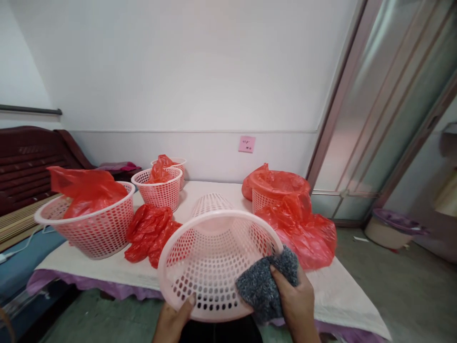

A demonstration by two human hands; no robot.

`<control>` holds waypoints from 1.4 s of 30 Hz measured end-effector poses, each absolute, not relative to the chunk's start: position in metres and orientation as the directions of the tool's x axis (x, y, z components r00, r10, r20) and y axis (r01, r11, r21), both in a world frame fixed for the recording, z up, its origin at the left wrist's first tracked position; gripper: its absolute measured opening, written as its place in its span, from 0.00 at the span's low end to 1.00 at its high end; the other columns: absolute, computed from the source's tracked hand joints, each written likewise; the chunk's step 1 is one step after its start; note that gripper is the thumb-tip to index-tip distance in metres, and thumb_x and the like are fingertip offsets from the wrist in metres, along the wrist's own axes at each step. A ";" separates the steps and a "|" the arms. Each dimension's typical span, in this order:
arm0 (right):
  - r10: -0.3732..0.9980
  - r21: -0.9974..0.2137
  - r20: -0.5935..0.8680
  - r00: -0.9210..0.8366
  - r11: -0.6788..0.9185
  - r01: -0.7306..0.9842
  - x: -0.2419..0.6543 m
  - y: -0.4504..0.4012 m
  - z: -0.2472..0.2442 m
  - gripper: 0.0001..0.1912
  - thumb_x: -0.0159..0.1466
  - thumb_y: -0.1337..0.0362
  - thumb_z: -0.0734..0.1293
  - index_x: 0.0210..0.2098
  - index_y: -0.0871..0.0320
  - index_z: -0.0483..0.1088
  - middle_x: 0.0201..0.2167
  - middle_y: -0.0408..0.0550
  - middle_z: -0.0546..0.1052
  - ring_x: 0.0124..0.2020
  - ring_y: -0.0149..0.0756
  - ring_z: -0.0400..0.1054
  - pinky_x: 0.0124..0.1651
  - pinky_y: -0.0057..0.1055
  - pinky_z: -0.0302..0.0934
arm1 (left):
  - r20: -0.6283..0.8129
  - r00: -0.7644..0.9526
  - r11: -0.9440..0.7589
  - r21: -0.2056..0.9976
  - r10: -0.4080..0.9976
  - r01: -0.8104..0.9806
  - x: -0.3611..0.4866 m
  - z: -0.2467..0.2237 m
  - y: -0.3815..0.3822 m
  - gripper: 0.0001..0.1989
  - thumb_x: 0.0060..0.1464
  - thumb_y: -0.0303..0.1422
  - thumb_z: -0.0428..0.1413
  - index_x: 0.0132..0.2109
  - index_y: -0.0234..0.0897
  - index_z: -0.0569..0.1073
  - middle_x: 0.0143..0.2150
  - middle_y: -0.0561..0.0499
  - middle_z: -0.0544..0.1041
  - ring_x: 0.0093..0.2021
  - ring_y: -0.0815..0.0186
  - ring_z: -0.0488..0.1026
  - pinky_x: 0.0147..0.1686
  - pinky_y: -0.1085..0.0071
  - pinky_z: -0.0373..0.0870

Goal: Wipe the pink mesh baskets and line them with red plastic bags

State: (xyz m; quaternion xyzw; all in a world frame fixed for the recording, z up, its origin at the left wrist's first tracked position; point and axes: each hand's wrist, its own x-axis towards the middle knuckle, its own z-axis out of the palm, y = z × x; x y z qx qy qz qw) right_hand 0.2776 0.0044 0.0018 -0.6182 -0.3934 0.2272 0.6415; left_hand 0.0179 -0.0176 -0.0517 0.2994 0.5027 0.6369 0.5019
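Note:
A pale pink perforated plastic basket (214, 219) is tilted with its mouth toward me, over the table's front edge. Gripping its lower left rim is my left hand (173, 318), the thumb over the edge. My right hand (296, 300) is closed around a dark grey fuzzy cloth (267, 283), which presses against the basket's right rim. Just left of the basket lies a crumpled red plastic bag (152, 231). On the right, another basket (260, 202) is lined with a red bag (280, 181), and more red plastic (307, 233) spreads in front of it.
A large pink basket (103, 231) holding a red bag stands at the table's left. Smaller baskets (160, 190) with red plastic stand behind it. The table has a white cover (342, 290). A dark red wooden bench (32, 162) is far left; a lined bin (387, 231) stands right.

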 end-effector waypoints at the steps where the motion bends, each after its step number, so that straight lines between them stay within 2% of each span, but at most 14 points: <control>1: 0.765 -0.934 0.332 0.552 0.188 0.303 0.284 0.004 0.010 0.19 0.52 0.54 0.69 0.40 0.58 0.73 0.32 0.45 0.78 0.34 0.43 0.71 0.38 0.35 0.65 | -0.119 -0.308 0.020 0.952 0.944 -0.307 0.011 -0.047 -0.015 0.35 0.38 0.41 0.68 0.54 0.35 0.70 0.52 0.40 0.77 0.59 0.47 0.67 0.60 0.53 0.62; 4: 0.711 -0.714 0.632 0.307 0.382 0.587 0.293 0.000 0.041 0.09 0.54 0.61 0.67 0.36 0.54 0.73 0.29 0.43 0.74 0.30 0.39 0.68 0.34 0.33 0.63 | 0.010 -0.329 -0.037 0.996 0.944 -0.076 -0.011 -0.023 -0.009 0.36 0.39 0.41 0.67 0.55 0.36 0.69 0.57 0.39 0.73 0.58 0.47 0.69 0.57 0.54 0.65; 7: 0.645 -0.524 0.760 0.081 0.534 0.664 0.288 -0.004 0.069 0.09 0.58 0.64 0.66 0.40 0.53 0.72 0.31 0.44 0.73 0.33 0.38 0.68 0.36 0.33 0.63 | 0.167 -0.228 -0.126 0.975 0.959 0.183 -0.021 -0.001 -0.007 0.34 0.44 0.38 0.65 0.59 0.42 0.68 0.60 0.44 0.71 0.60 0.51 0.67 0.57 0.59 0.66; 10: 0.589 -0.454 0.807 0.044 0.572 0.683 0.281 0.000 0.083 0.12 0.59 0.66 0.66 0.43 0.54 0.70 0.34 0.45 0.73 0.35 0.39 0.69 0.38 0.34 0.63 | 0.257 -0.213 -0.213 0.954 0.943 0.209 -0.018 0.006 -0.008 0.27 0.51 0.37 0.59 0.59 0.45 0.68 0.60 0.49 0.72 0.62 0.56 0.65 0.61 0.63 0.60; 12: 0.587 -0.484 0.803 0.102 0.542 0.687 0.279 0.005 0.081 0.16 0.57 0.66 0.66 0.46 0.55 0.69 0.37 0.47 0.74 0.39 0.41 0.69 0.42 0.36 0.64 | 0.264 -0.292 -0.229 0.962 0.919 0.147 -0.013 0.004 -0.008 0.25 0.53 0.38 0.58 0.59 0.44 0.69 0.60 0.50 0.72 0.62 0.56 0.65 0.62 0.62 0.58; 15: 0.669 -0.710 0.656 0.350 0.390 0.586 0.279 0.009 0.067 0.20 0.56 0.59 0.67 0.48 0.56 0.69 0.39 0.48 0.76 0.41 0.44 0.70 0.46 0.40 0.64 | 0.150 -0.428 -0.158 0.987 0.891 0.017 -0.006 0.003 -0.009 0.23 0.51 0.41 0.59 0.53 0.38 0.73 0.52 0.46 0.78 0.57 0.52 0.70 0.59 0.57 0.63; 17: 0.737 -0.887 0.438 0.514 0.263 0.379 0.275 0.008 0.053 0.25 0.54 0.53 0.69 0.49 0.57 0.70 0.40 0.49 0.77 0.42 0.45 0.71 0.48 0.42 0.65 | 0.047 -0.499 -0.112 0.989 0.865 -0.101 -0.001 0.006 -0.010 0.23 0.51 0.43 0.59 0.52 0.37 0.73 0.48 0.46 0.79 0.55 0.51 0.72 0.56 0.55 0.66; 19: 0.794 -0.981 0.194 0.576 0.160 0.109 0.265 0.003 0.035 0.31 0.51 0.49 0.71 0.50 0.59 0.69 0.42 0.52 0.78 0.44 0.48 0.72 0.49 0.42 0.66 | -0.038 -0.539 -0.103 0.968 0.841 -0.228 0.008 0.008 -0.011 0.25 0.51 0.43 0.59 0.55 0.39 0.71 0.51 0.47 0.78 0.56 0.52 0.71 0.56 0.56 0.67; 23: 0.868 -0.932 -0.159 0.470 0.025 -0.362 0.231 -0.012 -0.003 0.38 0.51 0.48 0.72 0.56 0.59 0.64 0.47 0.52 0.79 0.48 0.50 0.72 0.48 0.40 0.68 | -0.164 -0.517 -0.099 0.891 0.840 -0.443 0.034 -0.002 -0.013 0.29 0.53 0.41 0.58 0.61 0.44 0.64 0.54 0.48 0.77 0.57 0.54 0.71 0.56 0.56 0.68; 28: 0.845 -0.886 -0.268 0.462 -0.028 -0.463 0.213 -0.018 -0.027 0.41 0.49 0.49 0.73 0.57 0.61 0.64 0.42 0.52 0.80 0.47 0.51 0.73 0.47 0.40 0.69 | -0.161 -0.443 -0.060 0.893 0.882 -0.446 0.063 -0.036 -0.021 0.22 0.47 0.40 0.62 0.51 0.41 0.73 0.52 0.46 0.78 0.60 0.51 0.67 0.56 0.60 0.70; 31: 0.851 -0.924 -0.202 0.484 -0.001 -0.382 0.233 -0.016 -0.019 0.39 0.48 0.50 0.74 0.55 0.60 0.66 0.40 0.50 0.81 0.44 0.52 0.74 0.45 0.41 0.69 | -0.230 -0.292 0.034 0.835 0.928 -0.549 0.052 -0.038 -0.023 0.27 0.47 0.41 0.62 0.55 0.40 0.70 0.49 0.45 0.79 0.55 0.50 0.72 0.53 0.57 0.72; 34: 0.820 -0.994 -0.006 0.572 0.057 -0.091 0.261 -0.016 -0.004 0.31 0.47 0.51 0.73 0.47 0.60 0.73 0.39 0.50 0.81 0.43 0.51 0.73 0.46 0.40 0.67 | -0.188 -0.245 0.032 0.848 0.951 -0.529 0.016 -0.019 -0.016 0.33 0.47 0.42 0.63 0.59 0.39 0.65 0.51 0.43 0.78 0.52 0.51 0.74 0.50 0.57 0.73; 39: 0.796 -0.886 0.430 0.426 0.281 0.370 0.284 -0.022 0.023 0.15 0.51 0.57 0.70 0.37 0.55 0.76 0.32 0.45 0.79 0.33 0.43 0.72 0.36 0.33 0.66 | 0.100 -0.291 -0.105 0.994 0.952 -0.003 -0.042 0.013 0.008 0.28 0.42 0.42 0.66 0.51 0.36 0.74 0.50 0.44 0.78 0.52 0.52 0.74 0.53 0.61 0.69; 42: 0.771 -0.801 0.547 0.325 0.370 0.470 0.281 -0.020 0.038 0.10 0.53 0.59 0.69 0.34 0.54 0.75 0.28 0.43 0.77 0.30 0.40 0.70 0.33 0.31 0.64 | 0.127 -0.279 -0.105 0.990 0.952 0.095 -0.045 0.010 0.016 0.23 0.42 0.44 0.65 0.44 0.35 0.78 0.44 0.45 0.81 0.48 0.52 0.76 0.52 0.61 0.70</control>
